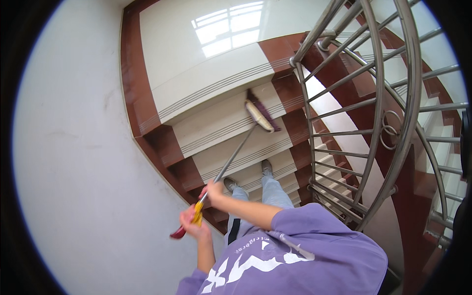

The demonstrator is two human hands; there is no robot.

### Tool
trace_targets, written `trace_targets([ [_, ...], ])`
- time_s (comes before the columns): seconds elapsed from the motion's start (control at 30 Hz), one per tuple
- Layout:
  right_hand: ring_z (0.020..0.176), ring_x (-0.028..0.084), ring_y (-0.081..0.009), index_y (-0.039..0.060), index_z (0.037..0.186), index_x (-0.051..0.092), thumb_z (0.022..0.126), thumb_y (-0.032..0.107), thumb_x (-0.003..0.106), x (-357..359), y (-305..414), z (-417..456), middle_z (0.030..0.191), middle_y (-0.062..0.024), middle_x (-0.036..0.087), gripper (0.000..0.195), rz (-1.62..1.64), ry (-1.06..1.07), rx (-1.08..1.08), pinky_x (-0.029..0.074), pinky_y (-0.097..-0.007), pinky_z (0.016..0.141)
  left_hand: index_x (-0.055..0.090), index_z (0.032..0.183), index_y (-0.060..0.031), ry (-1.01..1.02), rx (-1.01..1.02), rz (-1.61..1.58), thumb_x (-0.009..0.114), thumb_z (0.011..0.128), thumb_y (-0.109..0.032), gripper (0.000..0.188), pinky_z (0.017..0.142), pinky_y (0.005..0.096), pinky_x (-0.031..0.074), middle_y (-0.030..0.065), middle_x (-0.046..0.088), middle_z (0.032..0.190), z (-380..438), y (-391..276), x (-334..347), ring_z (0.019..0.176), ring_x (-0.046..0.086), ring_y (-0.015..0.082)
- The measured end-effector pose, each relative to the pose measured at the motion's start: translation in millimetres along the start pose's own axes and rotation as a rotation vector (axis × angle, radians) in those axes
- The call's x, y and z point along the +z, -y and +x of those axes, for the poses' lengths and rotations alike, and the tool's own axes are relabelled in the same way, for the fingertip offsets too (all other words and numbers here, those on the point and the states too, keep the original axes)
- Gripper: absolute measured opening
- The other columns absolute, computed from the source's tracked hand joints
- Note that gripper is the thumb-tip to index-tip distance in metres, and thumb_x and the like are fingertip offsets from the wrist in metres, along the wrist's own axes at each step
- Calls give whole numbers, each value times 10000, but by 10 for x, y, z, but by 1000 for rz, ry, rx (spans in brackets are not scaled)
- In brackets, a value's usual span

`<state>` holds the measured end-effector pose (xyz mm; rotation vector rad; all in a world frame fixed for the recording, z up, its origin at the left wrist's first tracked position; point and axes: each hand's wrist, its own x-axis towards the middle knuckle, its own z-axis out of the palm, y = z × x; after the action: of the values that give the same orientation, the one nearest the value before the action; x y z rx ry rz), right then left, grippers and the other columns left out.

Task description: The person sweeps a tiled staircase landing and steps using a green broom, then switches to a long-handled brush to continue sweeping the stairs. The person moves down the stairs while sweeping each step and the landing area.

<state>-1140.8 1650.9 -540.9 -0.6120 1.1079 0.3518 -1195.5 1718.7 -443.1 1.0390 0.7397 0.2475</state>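
A broom has a thin metal handle (236, 152), a cream head (259, 116) and dark purple bristles (262, 109). My left hand (194, 222) holds the yellow part (198, 214) near the handle's top, just above its dark red end (178, 233). Farther down, my right hand (214, 192) is closed around the handle, its forearm crossing in front of my legs. The broom head lies over a stair tread (210, 132) just below the landing, slanted towards the railing side. Whether every bristle touches the tread cannot be told; the bristles look blurred.
My shoes (266, 167) stand on the pale treads below the broom head. A white wall (73, 147) with a red-brown skirting runs along the left. On the right, a metal railing (376, 73) borders the stairwell, with another flight beyond. The shiny landing (177, 40) lies ahead.
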Motion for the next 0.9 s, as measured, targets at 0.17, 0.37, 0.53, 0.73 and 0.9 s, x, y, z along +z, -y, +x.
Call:
trace_targets([
  [0.17, 493, 528, -209, 15, 718, 440, 883, 219, 459, 411, -396, -767, 575, -86, 491, 264, -58, 119, 293, 520, -380, 450, 302, 628, -108, -82, 243, 120, 369, 934, -162, 317, 953, 382, 375, 20, 372, 633, -592, -745, -92, 797, 487, 185],
  [0.37, 484, 468, -159, 67, 739, 439, 878, 209, 488, 86, -304, -1115, 568, -35, 452, 205, -135, 294, 375, 456, -331, 434, 382, 844, -91, 291, 538, 612, 555, 889, -242, 233, 1011, 447, 314, 55, 452, 919, -1275, -735, -158, 1025, 457, 236],
  [0.53, 450, 395, -81, 131, 682, 428, 898, 204, 502, -123, 404, -1357, 518, 40, 400, 240, 22, 427, 513, 369, -247, 422, 267, 1359, -41, 735, 681, 1098, 774, 648, -407, 947, 1053, 455, 255, 219, 266, 1394, -754, -659, 36, 1274, 298, 383],
  [0.73, 377, 351, -61, 141, 674, 447, 922, 257, 490, -173, 1020, -1554, 470, 73, 363, 277, 31, 439, 503, 343, -221, 361, 341, 1341, -63, 997, -419, 608, 642, 819, -257, 633, 994, 372, 375, 98, 474, 1247, -149, 39, 15, 1180, 470, 210],
  [0.9, 372, 375, -67, 177, 692, 386, 947, 344, 415, -325, 1166, -684, 458, 82, 352, 306, -79, 286, 446, 344, -243, 342, 441, 1218, -32, 791, -1326, -468, 615, 872, -287, 464, 705, 316, 497, 51, 607, 843, 426, 104, 711, 701, 588, 158],
])
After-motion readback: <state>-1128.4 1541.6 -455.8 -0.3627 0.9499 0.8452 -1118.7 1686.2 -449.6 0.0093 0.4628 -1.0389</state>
